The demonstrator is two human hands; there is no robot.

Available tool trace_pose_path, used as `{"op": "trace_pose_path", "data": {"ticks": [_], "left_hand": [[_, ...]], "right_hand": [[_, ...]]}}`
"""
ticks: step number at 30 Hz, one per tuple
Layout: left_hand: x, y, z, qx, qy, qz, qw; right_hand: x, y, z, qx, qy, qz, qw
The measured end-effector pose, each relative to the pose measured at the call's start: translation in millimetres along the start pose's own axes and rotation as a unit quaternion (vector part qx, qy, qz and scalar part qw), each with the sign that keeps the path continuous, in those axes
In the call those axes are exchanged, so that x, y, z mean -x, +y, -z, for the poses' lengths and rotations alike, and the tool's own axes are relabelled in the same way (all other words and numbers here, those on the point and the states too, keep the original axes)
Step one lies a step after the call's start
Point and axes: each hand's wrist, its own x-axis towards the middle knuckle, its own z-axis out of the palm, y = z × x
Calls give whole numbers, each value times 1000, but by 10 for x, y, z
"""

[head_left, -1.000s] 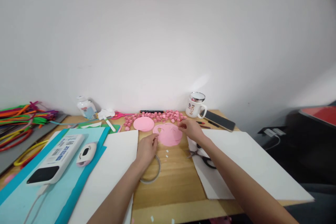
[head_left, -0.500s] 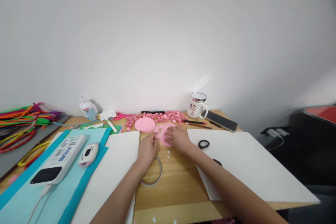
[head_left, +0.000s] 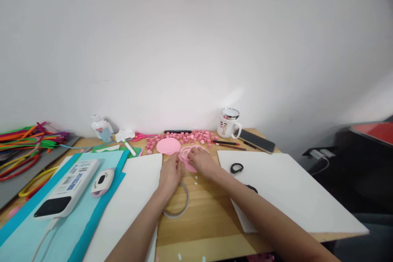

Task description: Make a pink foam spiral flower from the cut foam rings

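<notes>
Pink paper cut-out (head_left: 185, 156) lies flat on the wooden bench (head_left: 208, 208) at the centre of the frame, now almost covered by both hands. A second ago the right hand (head_left: 201, 161) reached toward the pink beads (head_left: 184, 136) behind it; it has since drawn back onto the cut-out, close to the left hand (head_left: 170, 174). Both hands press on it, fingers spread rather than clenched, though any pinch is hard to make out. Black-handled scissors (head_left: 237, 168) now lie uncovered on the white sheet (head_left: 291, 196).
</notes>
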Motion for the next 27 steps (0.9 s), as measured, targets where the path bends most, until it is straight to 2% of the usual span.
{"op": "trace_pose_path", "data": {"ticks": [2,4,5,7,9,13,15,17,19,21,23,27], "left_hand": [[-6,12,13,20,12,14,1000],[-10,35,32,54,34,30,998],[-12,47,43,74,47,36,996],[-13,72,62,119,74,45,989],[-16,93,77,168,101,59,979],[-40,115,90,273,133,91,948],[-58,118,88,325,127,106,931],[-74,122,82,361,114,123,917],[-82,125,76,378,101,128,911],[-83,129,73,391,91,117,908],[-80,131,77,396,79,103,909],[-74,143,97,373,85,106,918]], "right_hand": [[-29,31,-5,-51,19,-19,998],[-60,81,23,-149,47,-59,986],[-75,111,55,-213,65,-83,971],[-97,171,154,-351,113,-114,923],[-107,227,273,-507,151,-124,840],[-97,317,400,-740,173,-131,637],[-75,340,361,-793,157,-157,567],[-37,336,274,-818,134,-195,524],[12,307,177,-829,109,-223,501],[62,262,97,-828,92,-234,500],[104,218,47,-815,83,-227,527],[150,147,23,-767,110,-157,612]]}}
